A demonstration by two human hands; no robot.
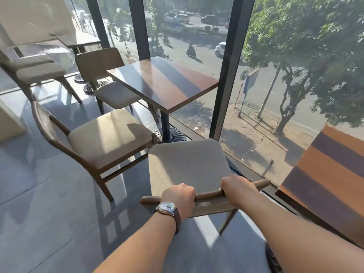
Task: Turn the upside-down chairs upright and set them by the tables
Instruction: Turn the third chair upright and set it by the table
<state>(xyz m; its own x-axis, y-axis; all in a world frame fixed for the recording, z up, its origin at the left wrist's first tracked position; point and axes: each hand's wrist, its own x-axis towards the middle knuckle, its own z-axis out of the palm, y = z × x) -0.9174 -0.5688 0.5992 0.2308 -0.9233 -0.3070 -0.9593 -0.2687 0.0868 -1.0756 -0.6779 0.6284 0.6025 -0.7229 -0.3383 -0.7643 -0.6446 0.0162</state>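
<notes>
Partly hidden chair backrest, both hands gripping

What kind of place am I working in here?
Probably a cafe or restaurant seating area on an upper floor: small pedestal tables with matching cushioned chairs line floor-to-ceiling windows over a street. Both hands hold one chair's backrest.

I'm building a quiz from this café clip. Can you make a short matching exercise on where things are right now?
1. left hand
2. held chair
3. square table
4. wristwatch

a. by the window glass, top bare
b. on the left wrist
c. upright, seat facing up
d. gripping the chair's backrest beside the right hand

Pairs: 1-d, 2-c, 3-a, 4-b
</notes>
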